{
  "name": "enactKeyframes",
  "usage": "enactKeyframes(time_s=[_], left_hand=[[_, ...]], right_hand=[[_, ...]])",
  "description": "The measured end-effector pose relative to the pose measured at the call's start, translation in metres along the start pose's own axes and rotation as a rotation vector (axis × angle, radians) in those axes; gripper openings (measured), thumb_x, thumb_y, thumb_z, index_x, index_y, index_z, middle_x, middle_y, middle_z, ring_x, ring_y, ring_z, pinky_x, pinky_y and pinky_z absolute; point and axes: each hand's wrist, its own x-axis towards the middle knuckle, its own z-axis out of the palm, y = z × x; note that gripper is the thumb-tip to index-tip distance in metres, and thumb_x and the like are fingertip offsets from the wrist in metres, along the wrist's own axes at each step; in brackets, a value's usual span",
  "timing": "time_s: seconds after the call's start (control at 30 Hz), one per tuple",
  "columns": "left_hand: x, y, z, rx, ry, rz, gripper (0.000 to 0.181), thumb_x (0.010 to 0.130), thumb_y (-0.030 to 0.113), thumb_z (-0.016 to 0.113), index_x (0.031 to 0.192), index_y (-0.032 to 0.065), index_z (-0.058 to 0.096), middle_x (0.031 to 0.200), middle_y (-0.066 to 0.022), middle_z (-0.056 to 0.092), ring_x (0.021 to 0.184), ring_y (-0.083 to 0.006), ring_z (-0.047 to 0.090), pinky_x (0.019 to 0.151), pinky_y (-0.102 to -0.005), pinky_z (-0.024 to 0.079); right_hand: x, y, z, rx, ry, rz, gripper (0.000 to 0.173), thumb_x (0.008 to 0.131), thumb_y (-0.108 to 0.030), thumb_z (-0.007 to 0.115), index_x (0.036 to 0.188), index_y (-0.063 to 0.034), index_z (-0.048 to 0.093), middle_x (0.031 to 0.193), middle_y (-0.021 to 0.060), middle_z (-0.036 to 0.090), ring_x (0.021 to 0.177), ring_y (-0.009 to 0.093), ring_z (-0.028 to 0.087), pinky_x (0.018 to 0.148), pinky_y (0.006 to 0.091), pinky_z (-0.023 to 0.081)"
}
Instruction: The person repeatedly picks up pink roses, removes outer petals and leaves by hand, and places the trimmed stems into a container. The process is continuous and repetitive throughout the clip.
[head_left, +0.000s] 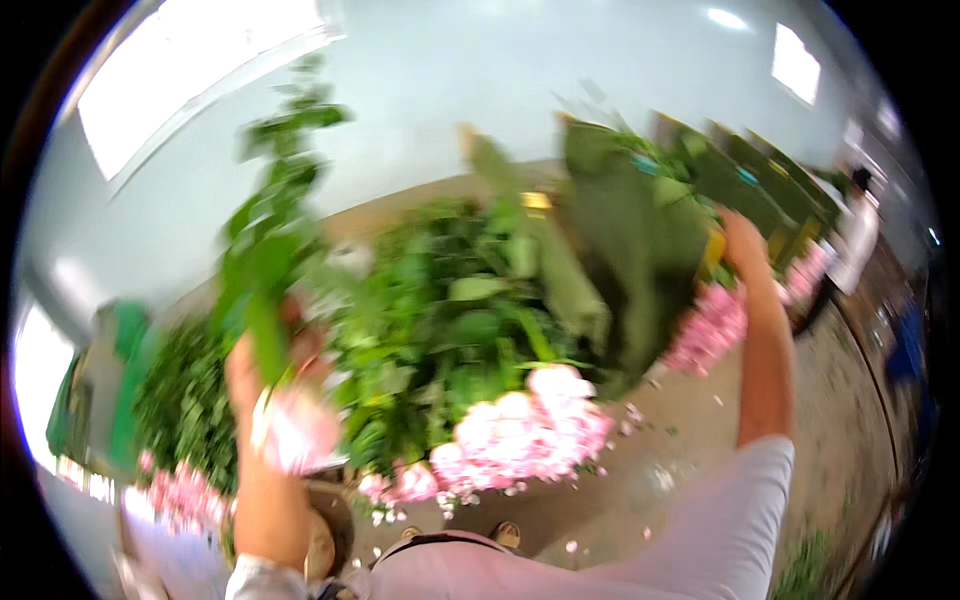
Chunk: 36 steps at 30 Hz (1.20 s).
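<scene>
My left hand (251, 360) is closed around the leafy stem of a pink rose (298, 429); its bloom hangs near the wrist and its leaves (281, 195) rise above the fingers. A large pile of pink roses (517, 431) lies before me, blooms towards me. Out to the right, my right hand (739, 236) is among green stems and leaves beside a dark green divider sheet (630, 225). Leaves and blur hide its fingertips, so what it touches is unclear. More pink blooms (709, 322) hang below that hand.
Further green dividers (787, 180) stand in a row at the right, with a person (855, 232) beyond them. A pale wall (450, 97) runs behind. Another rose pile (187, 420) and green netting (127, 375) are at the left. Petals litter the floor (675, 457).
</scene>
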Motion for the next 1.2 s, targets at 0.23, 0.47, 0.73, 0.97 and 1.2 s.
enactKeyframes(time_s=[0.23, 0.47, 0.73, 0.97, 1.2], left_hand=[[0.052, 0.019, 0.005, -0.292, 0.275, -0.054, 0.020, 0.090, 0.017, 0.049, 0.100, 0.0009, 0.054, 0.095, -0.0124, 0.061, 0.081, -0.0234, 0.061, 0.071, -0.0373, 0.055], [0.053, 0.022, -0.026, -0.370, 0.274, -0.152, 0.023, 0.094, 0.017, 0.041, 0.099, -0.0024, 0.051, 0.091, -0.0125, 0.056, 0.082, -0.0245, 0.058, 0.074, -0.0362, 0.053], [0.030, 0.057, -0.069, -0.302, 0.322, -0.210, 0.018, 0.089, 0.019, 0.055, 0.098, 0.0029, 0.053, 0.087, -0.0135, 0.059, 0.080, -0.0269, 0.061, 0.072, -0.0422, 0.055], [-0.065, 0.059, -0.210, 0.335, 0.553, -0.271, 0.040, 0.089, 0.015, 0.055, 0.127, 0.0119, 0.043, 0.108, -0.0091, 0.059, 0.076, -0.0149, 0.061, 0.058, -0.0316, 0.055], [-0.203, 0.055, -0.391, 0.462, 0.826, -0.659, 0.035, 0.088, 0.010, 0.054, 0.123, 0.0112, 0.048, 0.101, -0.0031, 0.061, 0.080, -0.0129, 0.060, 0.062, -0.0266, 0.050]], right_hand=[[-0.045, -0.029, 0.042, -0.072, 0.017, 0.039, 0.026, 0.080, -0.016, 0.054, 0.103, -0.0050, 0.060, 0.098, 0.0147, 0.060, 0.097, 0.035, 0.052, 0.086, 0.0441, 0.040], [-0.083, -0.038, -0.001, 0.203, 0.216, 0.026, 0.026, 0.085, -0.011, 0.047, 0.104, 0.0012, 0.059, 0.099, 0.0195, 0.061, 0.095, 0.036, 0.055, 0.084, 0.0426, 0.042], [-0.159, -0.076, -0.028, 0.540, 0.189, 0.168, 0.029, 0.094, -0.018, 0.046, 0.112, 0.0027, 0.056, 0.105, 0.0126, 0.061, 0.094, 0.021, 0.058, 0.083, 0.0302, 0.044], [-0.255, -0.262, -0.103, 1.124, 0.196, 0.261, 0.029, 0.095, -0.020, 0.046, 0.114, -0.0007, 0.057, 0.088, 0.0048, 0.058, 0.076, 0.014, 0.053, 0.067, 0.0274, 0.043], [-0.285, -0.619, -0.112, 1.622, -0.411, 0.299, 0.033, 0.087, -0.019, 0.057, 0.111, 0.0042, 0.056, 0.092, 0.0090, 0.063, 0.083, 0.015, 0.059, 0.074, 0.0254, 0.046]])
